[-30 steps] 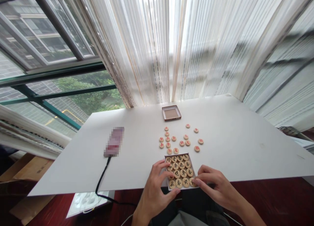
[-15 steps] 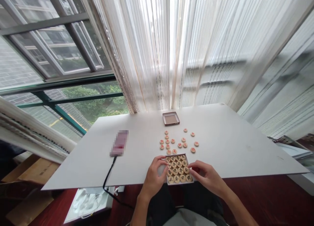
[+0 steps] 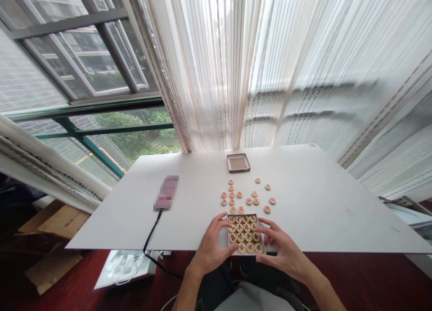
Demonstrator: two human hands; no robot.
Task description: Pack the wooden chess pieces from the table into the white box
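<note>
A small box (image 3: 228, 233) filled with rows of round wooden pieces (image 3: 247, 237) with black characters lies at the table's front edge. My left hand (image 3: 214, 242) holds its left side, the thumb over the lower left piece. On the right side, my right hand (image 3: 282, 247) grips the box, with fingers at the upper right edge and the thumb at the lower right corner. Beyond the box, several loose pieces with red characters (image 3: 239, 195) are spread over the white table (image 3: 192, 189).
An open box lid (image 3: 238, 163) lies behind the red pieces. To the left is a blurred-out phone-like object (image 3: 166, 193) with a black cable (image 3: 150, 234). Cardboard boxes (image 3: 60, 220) and a white tray-like box (image 3: 126, 268) are below the table at left.
My right thumb has moved down to the box's lower right corner, and my right fingers have spread along its side. My left thumb has moved down onto the lower left piece.
</note>
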